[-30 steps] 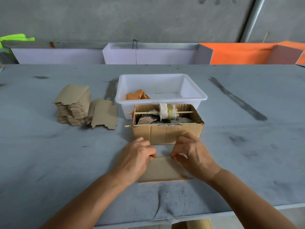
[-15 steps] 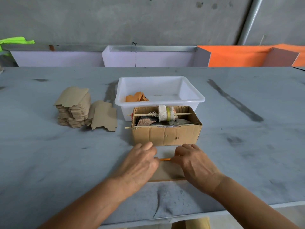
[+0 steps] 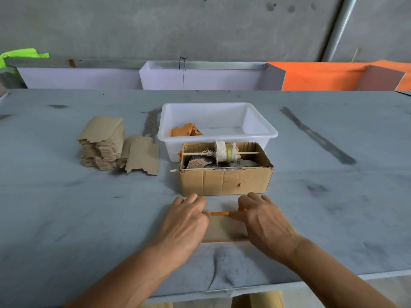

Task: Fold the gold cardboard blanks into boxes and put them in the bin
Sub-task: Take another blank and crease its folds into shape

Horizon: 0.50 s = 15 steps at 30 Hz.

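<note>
blank lies flat on the counter, just in front of a brown carton. left hand and right hand rest on it palm down, fingers curled over its far edge, where a thin gold strip shows between them. stack of blanks sits at left. white bin behind the carton holds folded gold boxes.
</note>
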### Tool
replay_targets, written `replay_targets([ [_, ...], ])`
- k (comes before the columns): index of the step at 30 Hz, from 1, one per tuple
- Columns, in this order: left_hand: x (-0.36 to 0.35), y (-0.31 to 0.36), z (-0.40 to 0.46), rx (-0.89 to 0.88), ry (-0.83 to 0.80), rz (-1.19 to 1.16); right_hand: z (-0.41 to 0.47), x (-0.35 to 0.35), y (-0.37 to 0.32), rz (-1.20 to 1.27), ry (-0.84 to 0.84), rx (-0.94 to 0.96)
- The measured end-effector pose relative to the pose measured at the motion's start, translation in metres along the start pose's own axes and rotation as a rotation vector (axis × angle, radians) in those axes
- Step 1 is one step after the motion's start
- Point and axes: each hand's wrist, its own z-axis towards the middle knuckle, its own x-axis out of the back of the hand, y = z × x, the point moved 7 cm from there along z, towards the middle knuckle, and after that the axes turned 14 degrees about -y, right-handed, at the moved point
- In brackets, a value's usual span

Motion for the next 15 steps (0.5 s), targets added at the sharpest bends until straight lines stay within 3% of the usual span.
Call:
replay_targets([
  [5, -0.005, -0.017, -0.014, 0.009, 0.110, -0.072, -0.005, 0.003, 0.014, 0.200, 0.081, -0.025],
  [7, -0.011, -0.017, -0.016, 0.009, 0.058, -0.130, -0.009, 0.006, 0.014, 0.250, 0.135, -0.029],
  [11, -0.024, -0.028, -0.015, 0.042, 0.084, -0.306, -0.026, 0.001, 0.019, 0.376, 0.061, -0.042],
  [15, -0.024, -0.033, -0.011, 0.046, 0.074, -0.401, -0.035, -0.003, 0.011, 0.294, 0.006, -0.021],
])
